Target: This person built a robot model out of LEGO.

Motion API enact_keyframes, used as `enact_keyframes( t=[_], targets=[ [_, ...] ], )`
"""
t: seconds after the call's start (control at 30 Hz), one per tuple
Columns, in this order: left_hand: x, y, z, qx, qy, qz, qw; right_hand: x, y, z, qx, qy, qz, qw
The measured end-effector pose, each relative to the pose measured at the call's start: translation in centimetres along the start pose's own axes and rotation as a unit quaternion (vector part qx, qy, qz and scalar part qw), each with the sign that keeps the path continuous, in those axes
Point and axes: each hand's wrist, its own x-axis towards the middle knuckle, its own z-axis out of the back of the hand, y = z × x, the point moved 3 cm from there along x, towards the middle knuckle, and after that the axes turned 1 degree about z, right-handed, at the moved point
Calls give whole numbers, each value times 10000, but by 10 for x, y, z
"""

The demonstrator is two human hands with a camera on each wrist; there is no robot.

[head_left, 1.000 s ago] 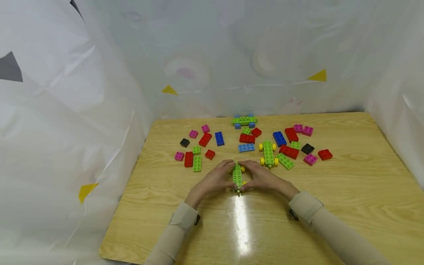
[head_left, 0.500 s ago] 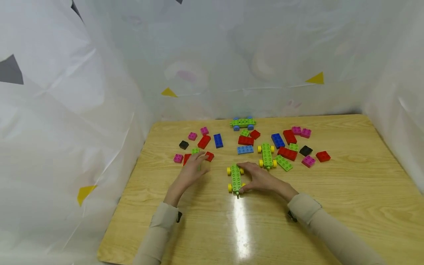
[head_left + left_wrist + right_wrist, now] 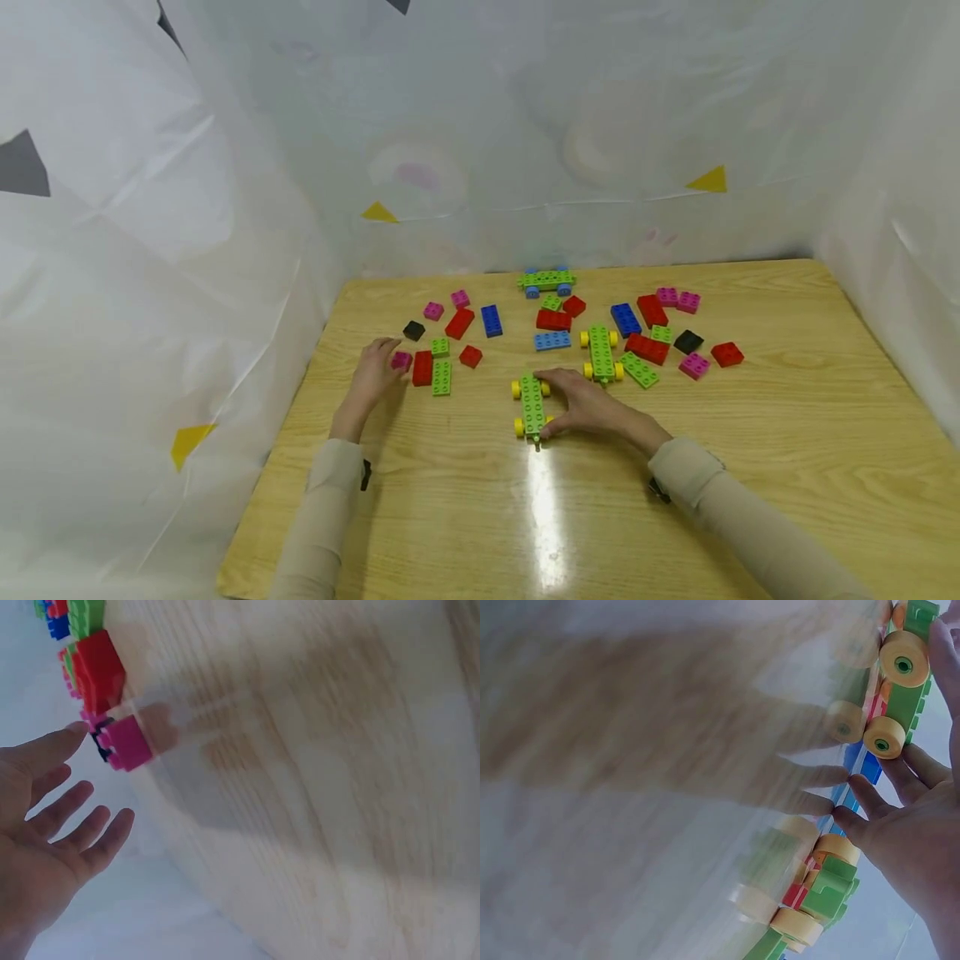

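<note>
My left hand [image 3: 370, 377] reaches beside a small pink brick [image 3: 402, 361] on the left. In the left wrist view its fingers are spread, with the thumb tip close to the pink brick [image 3: 129, 742]. A red brick [image 3: 422, 368] and a long light-green brick [image 3: 442, 377] lie just right of it. My right hand [image 3: 588, 401] holds a green toy car base [image 3: 532, 404] with yellow wheels by its ends, thumb at the near end and fingers at the far end. The base stands on its wheels on the table; the right wrist view shows two of its wheels [image 3: 904, 660].
A second yellow-wheeled car base [image 3: 602, 354] stands right of the held one. A blue-wheeled base [image 3: 547, 282] is at the back edge of the wooden table [image 3: 450, 500]. Loose bricks lie around, including a blue brick [image 3: 491, 321] and a black brick [image 3: 687, 342].
My left hand has let go of the car base and moved left across the bricks to the pink brick. The right hand has stayed at the base.
</note>
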Motion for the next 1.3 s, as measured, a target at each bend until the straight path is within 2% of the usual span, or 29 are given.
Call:
enact_keyframes(
  t=[0.13, 0.27, 0.43, 0.63, 0.87, 1.13, 1.3],
  targets=[
    [2, 8, -2, -14, 268, 77, 9996, 0, 0, 0, -5, -2, 22, 10000],
    [7, 9, -5, 14, 549, 109, 9984, 0, 0, 0, 19, -11, 26, 10000],
    [11, 6, -4, 125, 720, -18, 9973, -1, 0, 0, 40, -12, 3, 10000],
    [13, 8, -7, 187, 896, 61, 9958, 0, 0, -1, -8, 47, 11, 10000],
    [12, 10, -11, 337, 672, -91, 9971, 0, 0, 0, 8, 63, -22, 10000],
    [10, 16, -13, 163, 437, 210, 9987, 0, 1, 0, 64, 108, -40, 9999],
    [11, 13, -14, 4, 221, 154, 9996, -1, 2, 1, 55, 80, -29, 9999]
  ],
)
